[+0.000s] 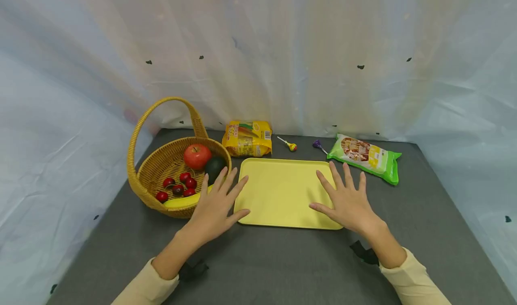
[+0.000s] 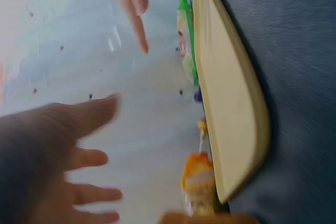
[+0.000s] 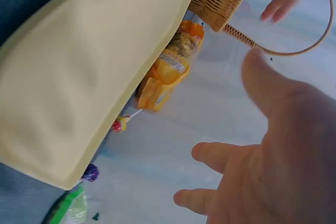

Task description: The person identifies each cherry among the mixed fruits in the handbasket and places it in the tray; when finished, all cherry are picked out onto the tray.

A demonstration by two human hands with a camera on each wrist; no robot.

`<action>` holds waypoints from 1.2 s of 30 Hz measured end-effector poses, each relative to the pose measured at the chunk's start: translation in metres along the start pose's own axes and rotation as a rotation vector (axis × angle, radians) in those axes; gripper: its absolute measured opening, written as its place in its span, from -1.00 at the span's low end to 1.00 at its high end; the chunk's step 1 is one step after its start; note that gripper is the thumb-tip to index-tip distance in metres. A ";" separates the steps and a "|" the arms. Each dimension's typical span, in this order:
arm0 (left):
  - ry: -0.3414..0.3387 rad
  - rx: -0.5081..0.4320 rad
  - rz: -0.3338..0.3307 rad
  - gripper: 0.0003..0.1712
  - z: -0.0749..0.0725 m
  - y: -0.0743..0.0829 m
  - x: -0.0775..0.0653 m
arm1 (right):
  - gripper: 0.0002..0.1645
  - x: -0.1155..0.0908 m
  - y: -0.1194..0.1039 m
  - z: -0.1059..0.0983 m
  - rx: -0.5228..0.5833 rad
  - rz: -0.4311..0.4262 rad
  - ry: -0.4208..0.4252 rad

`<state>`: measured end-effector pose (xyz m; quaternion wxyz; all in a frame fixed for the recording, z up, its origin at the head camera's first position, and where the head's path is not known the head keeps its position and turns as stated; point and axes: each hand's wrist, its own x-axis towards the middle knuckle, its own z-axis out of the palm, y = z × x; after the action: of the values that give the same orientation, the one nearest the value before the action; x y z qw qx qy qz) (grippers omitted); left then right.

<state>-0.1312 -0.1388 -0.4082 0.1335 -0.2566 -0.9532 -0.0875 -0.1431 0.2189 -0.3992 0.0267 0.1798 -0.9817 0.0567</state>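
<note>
My left hand (image 1: 215,208) hovers with spread fingers between the wicker basket (image 1: 181,212) and the yellow tray (image 1: 278,193), holding nothing. Over the tray's right edge is my right hand (image 1: 349,204), its fingers spread wide and nothing in them. Inside the basket lie a red apple (image 1: 197,156), a dark green avocado-like fruit (image 1: 215,169), several cherries (image 1: 177,189) and a banana (image 1: 181,202), partly hidden by my left fingers. Nothing lies on the tray. In the right wrist view, the thumb and fingers stand apart, away from the tray (image 3: 89,66).
Behind the tray sit a yellow snack bag (image 1: 247,139), a yellow-and-red lollipop (image 1: 291,146) and a purple lollipop (image 1: 317,144). A green snack packet (image 1: 365,157) lies at the back right. The basket's tall handle (image 1: 135,139) arches up. White sheeting (image 1: 282,63) surrounds the dark table (image 1: 278,264).
</note>
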 end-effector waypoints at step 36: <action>0.711 -0.626 -0.720 -0.41 -0.003 -0.073 -0.094 | -0.12 0.073 -0.017 -0.008 0.194 -0.132 -0.198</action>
<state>-0.0900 -0.2454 -0.4411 0.3244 0.1006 -0.8059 -0.4849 -0.2055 0.1787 -0.3845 -0.0841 0.2506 -0.9554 0.1316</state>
